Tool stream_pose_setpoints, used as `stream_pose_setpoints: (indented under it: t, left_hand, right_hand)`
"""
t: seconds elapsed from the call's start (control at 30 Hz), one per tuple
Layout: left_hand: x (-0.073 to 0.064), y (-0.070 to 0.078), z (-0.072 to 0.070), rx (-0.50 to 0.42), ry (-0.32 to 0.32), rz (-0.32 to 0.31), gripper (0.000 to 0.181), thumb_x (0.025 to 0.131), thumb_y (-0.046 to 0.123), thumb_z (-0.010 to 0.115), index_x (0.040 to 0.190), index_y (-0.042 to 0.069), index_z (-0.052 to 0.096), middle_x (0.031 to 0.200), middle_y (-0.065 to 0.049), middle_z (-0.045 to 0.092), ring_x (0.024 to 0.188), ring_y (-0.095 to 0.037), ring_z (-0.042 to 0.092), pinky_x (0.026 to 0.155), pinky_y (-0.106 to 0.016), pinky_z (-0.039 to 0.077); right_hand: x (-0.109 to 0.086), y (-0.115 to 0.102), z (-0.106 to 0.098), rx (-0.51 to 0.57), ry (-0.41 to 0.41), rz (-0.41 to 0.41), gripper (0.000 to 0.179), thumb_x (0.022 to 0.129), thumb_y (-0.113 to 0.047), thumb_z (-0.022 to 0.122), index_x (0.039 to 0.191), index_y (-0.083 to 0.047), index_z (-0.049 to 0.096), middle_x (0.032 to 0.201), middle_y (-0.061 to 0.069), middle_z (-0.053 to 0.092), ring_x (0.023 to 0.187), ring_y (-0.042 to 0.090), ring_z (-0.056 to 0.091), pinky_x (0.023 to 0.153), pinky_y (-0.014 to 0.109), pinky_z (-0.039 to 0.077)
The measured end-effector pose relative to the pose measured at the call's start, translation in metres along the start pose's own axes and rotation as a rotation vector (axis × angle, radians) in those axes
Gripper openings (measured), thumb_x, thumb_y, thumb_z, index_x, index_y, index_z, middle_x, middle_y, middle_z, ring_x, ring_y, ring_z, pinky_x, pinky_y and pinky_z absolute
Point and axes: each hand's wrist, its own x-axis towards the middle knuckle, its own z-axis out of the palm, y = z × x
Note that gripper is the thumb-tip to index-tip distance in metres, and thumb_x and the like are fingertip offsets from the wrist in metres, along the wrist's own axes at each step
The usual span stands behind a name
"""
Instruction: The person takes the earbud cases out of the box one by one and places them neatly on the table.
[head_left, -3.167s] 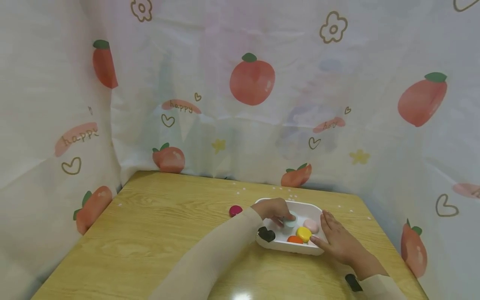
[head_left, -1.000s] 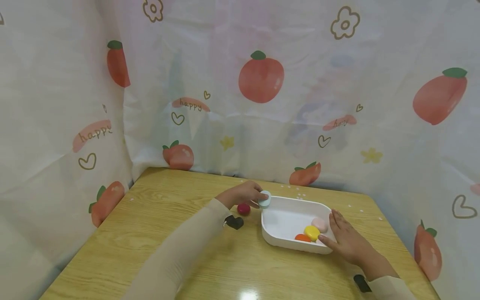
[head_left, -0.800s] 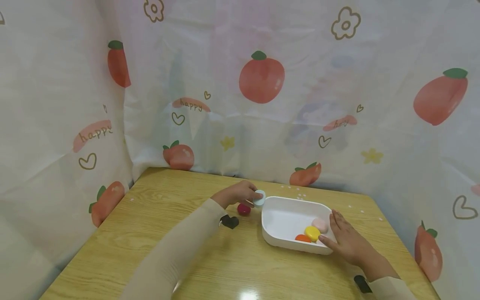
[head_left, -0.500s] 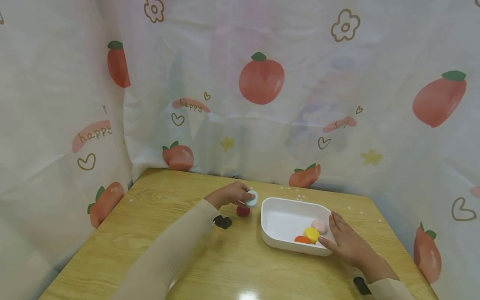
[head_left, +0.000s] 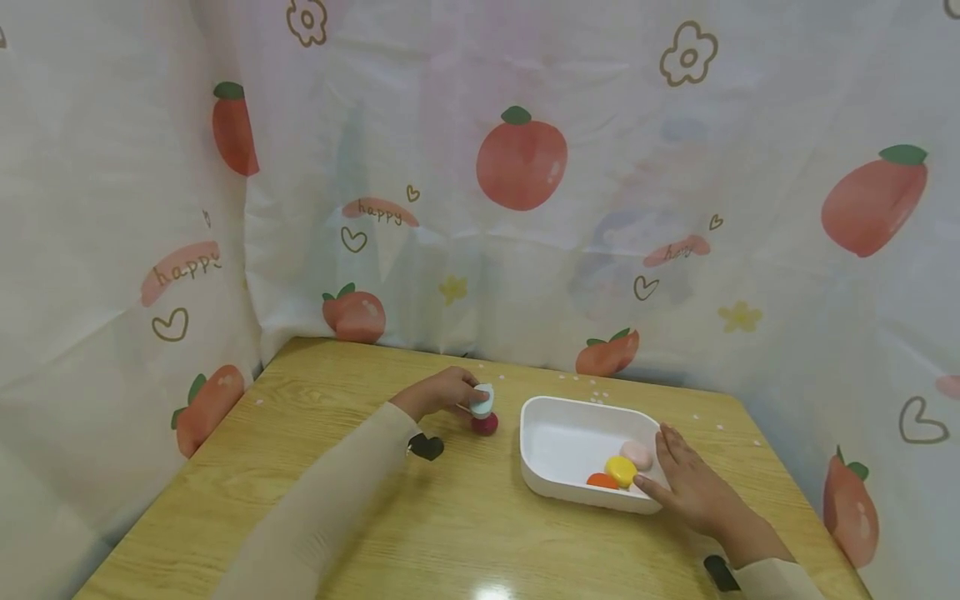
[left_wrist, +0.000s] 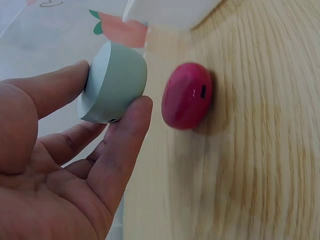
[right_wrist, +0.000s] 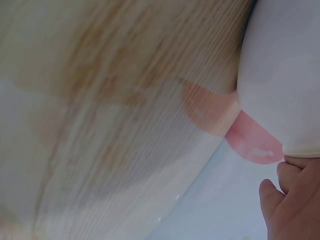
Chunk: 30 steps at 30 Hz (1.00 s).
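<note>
A mint-green earbud case (left_wrist: 117, 82) is pinched between the thumb and fingers of my left hand (head_left: 441, 393). It is raised and tilted, with a small slot low on its side. A dark red earbud case (left_wrist: 187, 97) with a port slot lies on the table just beyond it; in the head view the mint case overlaps it. To the right stands a white tray (head_left: 531, 471) with a pink rounded piece (head_left: 636, 454), a yellow one (head_left: 621, 472) and an orange one (head_left: 602, 481) at its right end. My right hand (head_left: 693, 487) rests straight-fingered against that end.
The wooden table (head_left: 420, 533) meets a printed cloth (head_left: 420, 275) at the back and sides. Small white specks (head_left: 597, 394) are scattered behind the tray. Black wrist straps show by both sleeves.
My left hand has lifted the mint-green case out of the tray and carried it left, to beside the red case. My right hand has stayed at the tray's right end.
</note>
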Motion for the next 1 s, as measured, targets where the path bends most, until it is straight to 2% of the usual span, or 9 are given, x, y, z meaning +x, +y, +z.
stream_pose_setpoints:
  t: [0.2, 0.37, 0.63, 0.83, 1.0]
  left_hand:
    - [-0.005, -0.007, -0.008, 0.002, 0.024, -0.017, 0.027, 0.094, 0.010, 0.066, 0.112, -0.009, 0.057, 0.102, -0.018, 0.063, 0.091, -0.029, 0.066, 0.077, -0.039, 0.058]
    - [-0.009, -0.013, -0.013, -0.013, 0.045, -0.039, 0.028, 0.094, 0.008, 0.065, 0.113, -0.009, 0.056, 0.104, -0.019, 0.062, 0.092, -0.030, 0.066, 0.078, -0.040, 0.057]
    - [-0.011, -0.027, -0.020, 0.068, 0.087, -0.058, 0.029, 0.092, 0.013, 0.069, 0.111, -0.006, 0.060, 0.103, -0.014, 0.063, 0.092, -0.025, 0.064, 0.080, -0.036, 0.056]
    - [-0.013, -0.035, -0.021, 0.046, 0.117, -0.076, 0.023, 0.092, 0.009, 0.068, 0.107, -0.007, 0.060, 0.101, -0.015, 0.063, 0.089, -0.024, 0.063, 0.074, -0.035, 0.058]
    - [-0.016, -0.036, -0.020, 0.050, 0.137, -0.090, 0.025, 0.092, 0.011, 0.068, 0.109, -0.007, 0.061, 0.100, -0.013, 0.063, 0.087, -0.022, 0.061, 0.071, -0.034, 0.058]
  right_hand:
    - [0.000, 0.002, 0.001, 0.009, -0.010, 0.008, 0.091, 0.098, -0.052, 0.049, 0.146, 0.017, 0.015, 0.156, 0.031, 0.006, 0.142, 0.047, 0.006, 0.110, 0.064, 0.014]
    - [0.000, 0.003, 0.002, 0.000, -0.013, 0.011, 0.092, 0.098, -0.053, 0.049, 0.146, 0.017, 0.015, 0.156, 0.032, 0.006, 0.142, 0.047, 0.006, 0.109, 0.065, 0.015]
    - [0.001, 0.005, 0.002, -0.012, -0.012, 0.014, 0.092, 0.097, -0.054, 0.049, 0.146, 0.017, 0.016, 0.156, 0.031, 0.008, 0.142, 0.047, 0.007, 0.109, 0.065, 0.016]
    - [0.001, 0.005, 0.003, -0.011, -0.006, 0.010, 0.091, 0.097, -0.054, 0.049, 0.146, 0.016, 0.016, 0.156, 0.031, 0.008, 0.143, 0.046, 0.007, 0.111, 0.062, 0.014]
    - [0.000, 0.006, 0.003, -0.013, 0.000, 0.010, 0.091, 0.097, -0.053, 0.049, 0.147, 0.016, 0.016, 0.156, 0.030, 0.008, 0.143, 0.046, 0.007, 0.111, 0.062, 0.015]
